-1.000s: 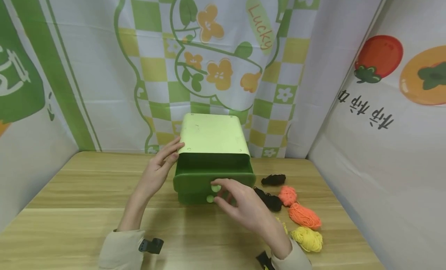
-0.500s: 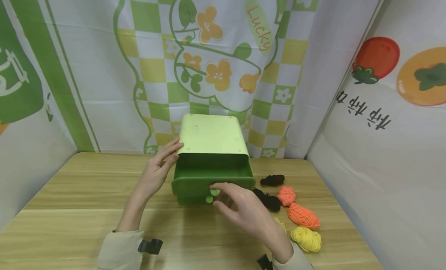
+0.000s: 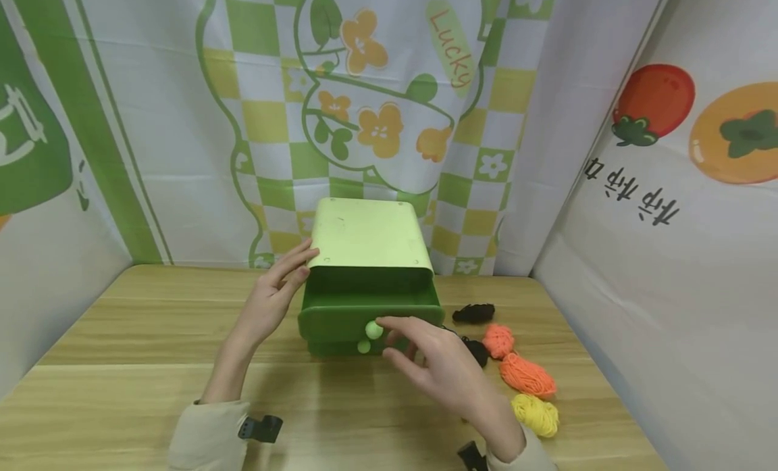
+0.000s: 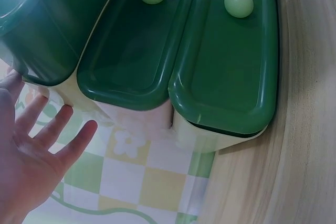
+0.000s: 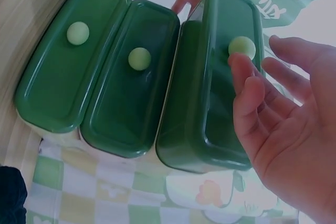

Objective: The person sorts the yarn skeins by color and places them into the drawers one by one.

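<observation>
Head view: small green drawer cabinet (image 3: 367, 255) stands on the wooden table (image 3: 121, 336) against the printed backdrop; top drawer (image 3: 371, 307) pulled out, pale knob (image 3: 373, 330) at its front; left hand (image 3: 273, 302) rests flat on the cabinet's left side, fingers straight; right hand (image 3: 440, 366) loose and holding nothing, fingertips just beside the knob, contact not clear; yarn bundles lie right of the cabinet: black (image 3: 474, 313), orange (image 3: 527, 376), yellow (image 3: 535, 415).

Left wrist view: left hand (image 4: 31, 156) spread, fingertips at the cabinet's edge; two lower drawers closed, each with a round knob.

Right wrist view: right hand (image 5: 283, 129) with relaxed fingers, one fingertip just beside the knob (image 5: 242, 47) of the pulled-out drawer (image 5: 210, 82); nothing gripped.
</observation>
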Demonstrator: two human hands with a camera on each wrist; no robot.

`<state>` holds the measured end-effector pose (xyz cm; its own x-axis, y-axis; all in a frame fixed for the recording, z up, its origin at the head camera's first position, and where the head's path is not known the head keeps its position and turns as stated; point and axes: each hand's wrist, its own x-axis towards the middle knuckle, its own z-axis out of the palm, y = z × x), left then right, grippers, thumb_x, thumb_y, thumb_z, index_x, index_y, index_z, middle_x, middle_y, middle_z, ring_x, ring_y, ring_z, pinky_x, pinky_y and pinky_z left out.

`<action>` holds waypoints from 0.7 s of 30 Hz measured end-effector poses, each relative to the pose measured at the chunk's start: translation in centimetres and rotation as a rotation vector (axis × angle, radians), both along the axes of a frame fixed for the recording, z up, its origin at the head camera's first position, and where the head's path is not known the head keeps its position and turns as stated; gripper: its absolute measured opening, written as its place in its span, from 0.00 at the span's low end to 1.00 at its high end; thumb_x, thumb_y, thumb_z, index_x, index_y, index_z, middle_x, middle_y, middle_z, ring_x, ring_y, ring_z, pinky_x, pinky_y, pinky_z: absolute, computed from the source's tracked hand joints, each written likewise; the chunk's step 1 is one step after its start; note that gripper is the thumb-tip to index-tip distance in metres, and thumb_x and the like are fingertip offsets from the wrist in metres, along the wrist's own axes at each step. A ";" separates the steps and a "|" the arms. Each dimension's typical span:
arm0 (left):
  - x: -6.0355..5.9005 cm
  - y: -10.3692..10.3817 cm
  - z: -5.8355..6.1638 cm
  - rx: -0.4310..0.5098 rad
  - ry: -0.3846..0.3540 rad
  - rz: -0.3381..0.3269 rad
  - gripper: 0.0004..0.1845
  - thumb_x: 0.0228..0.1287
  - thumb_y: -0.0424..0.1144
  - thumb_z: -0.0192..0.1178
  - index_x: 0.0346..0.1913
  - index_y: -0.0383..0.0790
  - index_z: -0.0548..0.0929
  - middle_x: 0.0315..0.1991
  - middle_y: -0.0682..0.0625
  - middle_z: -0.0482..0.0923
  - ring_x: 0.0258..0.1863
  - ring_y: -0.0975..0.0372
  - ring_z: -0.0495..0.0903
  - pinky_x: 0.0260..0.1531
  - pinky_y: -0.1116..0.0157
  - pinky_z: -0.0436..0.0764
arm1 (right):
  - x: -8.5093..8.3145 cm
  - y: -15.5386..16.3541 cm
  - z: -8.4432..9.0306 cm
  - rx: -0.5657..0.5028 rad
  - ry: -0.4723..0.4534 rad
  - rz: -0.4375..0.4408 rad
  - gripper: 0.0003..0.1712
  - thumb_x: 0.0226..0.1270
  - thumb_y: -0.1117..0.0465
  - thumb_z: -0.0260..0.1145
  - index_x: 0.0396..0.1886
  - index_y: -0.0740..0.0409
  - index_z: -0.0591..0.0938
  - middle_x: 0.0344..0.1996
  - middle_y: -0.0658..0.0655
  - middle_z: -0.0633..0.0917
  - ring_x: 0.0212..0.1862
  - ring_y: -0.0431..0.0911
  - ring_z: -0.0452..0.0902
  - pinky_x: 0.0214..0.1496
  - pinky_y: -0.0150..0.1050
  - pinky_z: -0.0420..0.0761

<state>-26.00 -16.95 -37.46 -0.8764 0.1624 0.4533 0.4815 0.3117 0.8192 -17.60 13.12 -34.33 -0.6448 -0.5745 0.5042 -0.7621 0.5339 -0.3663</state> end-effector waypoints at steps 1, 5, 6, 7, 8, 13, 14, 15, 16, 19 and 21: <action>0.0 0.0 0.0 -0.001 -0.001 0.001 0.21 0.79 0.47 0.47 0.71 0.59 0.71 0.78 0.63 0.55 0.77 0.55 0.55 0.66 0.36 0.63 | 0.0 0.2 0.0 0.004 -0.002 -0.004 0.22 0.71 0.55 0.66 0.63 0.46 0.78 0.49 0.44 0.86 0.32 0.30 0.78 0.32 0.23 0.77; 0.0 0.0 0.0 -0.006 -0.003 -0.001 0.21 0.79 0.47 0.47 0.71 0.59 0.71 0.78 0.62 0.55 0.78 0.54 0.55 0.66 0.35 0.63 | 0.0 0.7 0.0 0.017 -0.015 -0.012 0.22 0.71 0.54 0.66 0.63 0.46 0.78 0.47 0.43 0.86 0.32 0.31 0.79 0.33 0.23 0.77; 0.0 0.0 0.0 -0.006 -0.002 -0.002 0.21 0.79 0.47 0.47 0.71 0.59 0.70 0.78 0.62 0.55 0.78 0.54 0.55 0.66 0.35 0.62 | 0.0 0.9 0.0 0.019 -0.017 -0.016 0.22 0.71 0.54 0.66 0.63 0.46 0.78 0.46 0.42 0.86 0.31 0.31 0.79 0.33 0.24 0.77; 0.0 -0.1 0.0 -0.006 -0.003 -0.002 0.21 0.80 0.47 0.47 0.71 0.59 0.70 0.78 0.62 0.55 0.78 0.54 0.54 0.66 0.35 0.62 | 0.0 1.0 0.0 0.022 -0.019 -0.023 0.21 0.71 0.54 0.66 0.63 0.45 0.78 0.45 0.41 0.85 0.31 0.31 0.78 0.32 0.24 0.77; 0.0 -0.1 0.0 -0.005 -0.003 -0.002 0.21 0.80 0.47 0.47 0.71 0.59 0.70 0.78 0.61 0.55 0.78 0.54 0.54 0.66 0.35 0.62 | 0.1 1.1 0.0 0.025 -0.018 -0.029 0.21 0.71 0.54 0.66 0.63 0.46 0.79 0.44 0.41 0.85 0.31 0.30 0.78 0.33 0.24 0.78; 0.0 -0.2 0.0 -0.002 -0.006 0.004 0.21 0.79 0.48 0.47 0.71 0.59 0.71 0.78 0.62 0.55 0.78 0.55 0.54 0.67 0.36 0.62 | 0.1 1.8 0.2 0.027 -0.022 -0.046 0.20 0.70 0.56 0.67 0.60 0.47 0.80 0.40 0.39 0.85 0.32 0.29 0.76 0.34 0.25 0.78; 0.0 -0.2 0.0 -0.003 -0.007 0.005 0.21 0.79 0.48 0.47 0.71 0.59 0.71 0.78 0.62 0.55 0.78 0.55 0.54 0.67 0.36 0.62 | 0.2 1.9 0.2 0.025 -0.022 -0.046 0.19 0.70 0.57 0.67 0.60 0.47 0.81 0.39 0.39 0.85 0.32 0.29 0.77 0.34 0.25 0.78; 0.0 -0.1 0.0 0.000 -0.007 0.004 0.21 0.79 0.48 0.47 0.71 0.58 0.71 0.78 0.61 0.55 0.78 0.55 0.54 0.67 0.36 0.62 | 0.2 2.1 0.2 0.025 -0.020 -0.047 0.19 0.69 0.57 0.68 0.59 0.47 0.81 0.39 0.39 0.85 0.32 0.29 0.77 0.33 0.25 0.78; 0.0 -0.1 0.0 0.000 -0.010 0.003 0.21 0.79 0.49 0.47 0.71 0.58 0.71 0.78 0.61 0.55 0.78 0.55 0.54 0.66 0.36 0.62 | 0.2 2.2 0.2 0.026 -0.018 -0.047 0.19 0.69 0.58 0.68 0.59 0.47 0.81 0.38 0.39 0.85 0.32 0.29 0.77 0.33 0.25 0.78; 0.0 -0.1 -0.1 0.002 -0.014 -0.001 0.21 0.79 0.49 0.47 0.71 0.58 0.71 0.78 0.61 0.55 0.78 0.54 0.54 0.66 0.36 0.62 | 0.3 2.8 0.2 0.034 -0.007 -0.054 0.18 0.68 0.59 0.68 0.57 0.47 0.82 0.37 0.39 0.86 0.31 0.28 0.77 0.32 0.25 0.77; 0.0 -0.1 -0.1 0.003 -0.015 -0.004 0.21 0.79 0.49 0.46 0.71 0.59 0.71 0.78 0.61 0.55 0.78 0.54 0.54 0.66 0.35 0.62 | 0.3 3.1 0.1 0.041 -0.007 -0.058 0.18 0.68 0.58 0.68 0.57 0.47 0.82 0.38 0.40 0.87 0.30 0.28 0.76 0.31 0.25 0.77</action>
<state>-26.00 -17.02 -37.54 -0.8825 0.1647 0.4406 0.4704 0.3070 0.8274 -17.32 16.23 -34.25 -0.6806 -0.5563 0.4768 -0.7273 0.5913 -0.3484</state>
